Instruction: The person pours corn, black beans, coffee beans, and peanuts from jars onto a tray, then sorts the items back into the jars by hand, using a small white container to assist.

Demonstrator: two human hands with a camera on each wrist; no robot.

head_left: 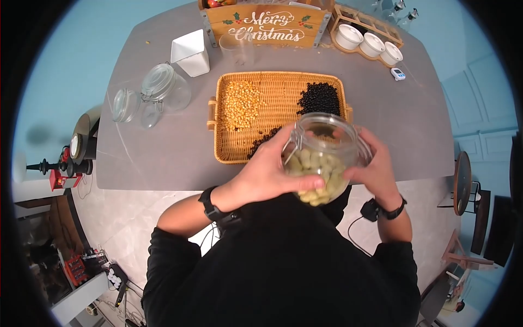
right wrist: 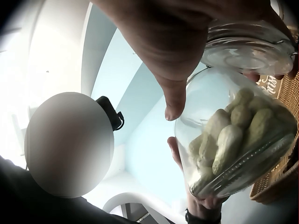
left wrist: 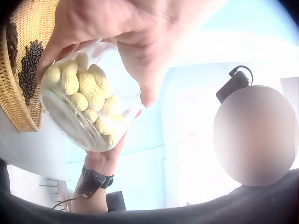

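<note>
A clear glass jar of unshelled peanuts is held tilted above the near edge of the table. My left hand grips its left side, thumb across the front of the glass. On the other side my right hand holds the jar, its thumb against the glass. The hinged glass lid is swung away from the mouth, by the right hand's fingers. Behind the jar lies a wicker basket with yellow corn kernels, black beans and a dark brown pile partly hidden by my left hand.
At the left stand two clip-top glass jars, a larger jar and a smaller jar. Behind them are a white square cup and a clear cup. A wooden Christmas box, white lidded pots and a small timer line the back.
</note>
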